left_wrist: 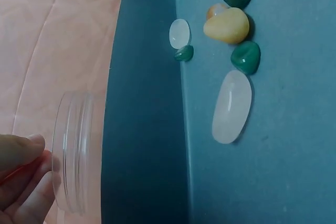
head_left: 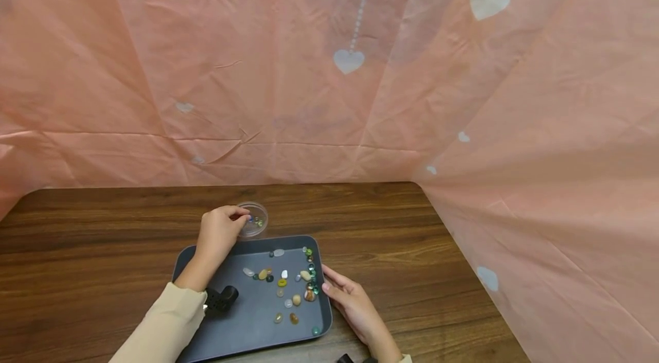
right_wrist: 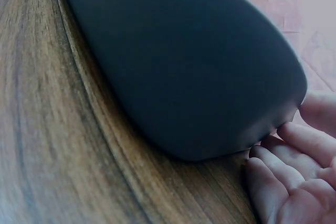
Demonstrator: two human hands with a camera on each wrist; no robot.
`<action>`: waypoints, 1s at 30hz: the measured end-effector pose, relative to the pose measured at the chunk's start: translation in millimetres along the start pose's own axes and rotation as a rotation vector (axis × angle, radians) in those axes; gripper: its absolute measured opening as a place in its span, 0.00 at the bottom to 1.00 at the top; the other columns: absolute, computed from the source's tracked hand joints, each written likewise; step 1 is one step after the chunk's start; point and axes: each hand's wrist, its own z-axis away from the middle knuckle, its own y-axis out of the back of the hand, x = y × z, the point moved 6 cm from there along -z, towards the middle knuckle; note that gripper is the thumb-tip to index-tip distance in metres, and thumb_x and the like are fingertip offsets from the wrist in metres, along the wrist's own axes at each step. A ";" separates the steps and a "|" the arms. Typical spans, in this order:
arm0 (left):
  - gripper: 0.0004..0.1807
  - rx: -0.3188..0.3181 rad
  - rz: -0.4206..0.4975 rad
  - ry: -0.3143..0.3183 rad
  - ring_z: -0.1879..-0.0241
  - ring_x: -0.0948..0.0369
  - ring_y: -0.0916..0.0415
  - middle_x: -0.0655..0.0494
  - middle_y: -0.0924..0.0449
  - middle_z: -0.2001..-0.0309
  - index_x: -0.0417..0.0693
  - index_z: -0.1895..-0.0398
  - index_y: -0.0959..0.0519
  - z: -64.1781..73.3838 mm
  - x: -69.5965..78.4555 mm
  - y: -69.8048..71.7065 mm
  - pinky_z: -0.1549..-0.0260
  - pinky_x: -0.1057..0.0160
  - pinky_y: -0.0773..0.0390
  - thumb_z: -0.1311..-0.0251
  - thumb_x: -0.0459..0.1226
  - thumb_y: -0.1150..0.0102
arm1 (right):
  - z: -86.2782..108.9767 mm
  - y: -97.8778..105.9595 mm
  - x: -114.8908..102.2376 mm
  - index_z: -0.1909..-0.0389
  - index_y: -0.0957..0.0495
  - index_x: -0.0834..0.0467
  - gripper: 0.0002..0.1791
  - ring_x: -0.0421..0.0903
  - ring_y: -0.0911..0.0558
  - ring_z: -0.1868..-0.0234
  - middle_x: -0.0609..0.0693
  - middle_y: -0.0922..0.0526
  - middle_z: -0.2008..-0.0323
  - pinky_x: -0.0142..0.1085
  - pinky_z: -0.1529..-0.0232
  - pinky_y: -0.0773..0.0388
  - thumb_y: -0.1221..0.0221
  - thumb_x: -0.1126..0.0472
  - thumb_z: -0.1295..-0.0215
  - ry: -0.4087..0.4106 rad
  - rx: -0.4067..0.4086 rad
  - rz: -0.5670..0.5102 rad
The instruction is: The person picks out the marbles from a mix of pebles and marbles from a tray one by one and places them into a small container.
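My left hand reaches over the far side of a dark grey tray, thumb and forefinger pinched together at a clear round dish. A small blue bead shows at those fingertips; several small green and blue pieces lie in the dish. In the left wrist view the curled fingers are right at the rim of the dish, seen edge-on. My right hand rests relaxed fingertips against the tray's right side, touching the outer wall in the right wrist view.
Polished stones lie scattered in the tray, among them a long white stone and a tan stone. Green glass beads line its right side. The wooden table meets a pink curtain behind and at the right.
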 end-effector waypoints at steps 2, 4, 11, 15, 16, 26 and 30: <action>0.08 0.004 -0.002 0.004 0.83 0.64 0.29 0.45 0.16 0.65 0.42 0.64 0.15 0.0 -0.3 0.7 0.84 0.67 0.30 0.44 0.36 0.38 | 0.4 -0.6 -0.9 0.34 0.39 0.63 0.29 0.49 0.36 0.34 0.59 0.38 0.34 0.32 0.41 0.33 0.47 0.59 0.34 0.000 -0.001 -0.004; 0.08 0.006 0.004 0.009 0.84 0.64 0.29 0.46 0.16 0.66 0.43 0.64 0.15 0.6 0.2 1.3 0.84 0.67 0.30 0.44 0.37 0.38 | 1.0 -1.1 -2.0 0.34 0.40 0.63 0.29 0.50 0.36 0.34 0.60 0.38 0.34 0.32 0.40 0.34 0.47 0.59 0.33 0.004 -0.002 -0.007; 0.08 -0.003 0.071 0.062 0.82 0.63 0.31 0.49 0.15 0.69 0.46 0.67 0.14 4.1 4.1 0.5 0.83 0.66 0.31 0.47 0.40 0.35 | 1.6 -1.7 -3.9 0.34 0.41 0.65 0.29 0.51 0.37 0.34 0.62 0.39 0.34 0.31 0.41 0.34 0.48 0.60 0.33 0.014 -0.008 -0.001; 0.07 -0.029 0.108 0.077 0.80 0.62 0.31 0.51 0.15 0.70 0.47 0.69 0.14 7.4 7.5 -5.8 0.81 0.66 0.32 0.49 0.40 0.34 | 1.4 -1.0 -3.2 0.34 0.41 0.65 0.29 0.50 0.37 0.34 0.62 0.39 0.34 0.29 0.42 0.33 0.48 0.59 0.33 0.011 -0.005 0.000; 0.07 -0.038 0.112 0.074 0.79 0.63 0.30 0.52 0.15 0.70 0.47 0.69 0.14 8.6 8.3 -8.3 0.80 0.66 0.32 0.49 0.40 0.34 | 1.5 -1.0 -3.1 0.34 0.41 0.65 0.29 0.50 0.37 0.34 0.62 0.39 0.34 0.29 0.42 0.34 0.48 0.60 0.33 0.010 -0.005 -0.001; 0.09 -0.240 0.295 0.089 0.72 0.58 0.23 0.56 0.15 0.69 0.48 0.68 0.14 27.5 14.4 -53.6 0.76 0.65 0.28 0.50 0.42 0.33 | 2.2 -3.0 -3.3 0.33 0.41 0.64 0.29 0.51 0.39 0.33 0.61 0.39 0.33 0.33 0.39 0.35 0.48 0.60 0.33 0.007 -0.004 -0.019; 0.07 -0.304 0.371 0.107 0.73 0.58 0.22 0.55 0.15 0.70 0.46 0.69 0.14 33.1 15.3 -73.7 0.74 0.62 0.25 0.50 0.38 0.33 | 2.2 -2.9 -2.9 0.33 0.41 0.64 0.29 0.51 0.39 0.32 0.60 0.39 0.33 0.33 0.39 0.35 0.48 0.60 0.32 0.005 -0.005 -0.013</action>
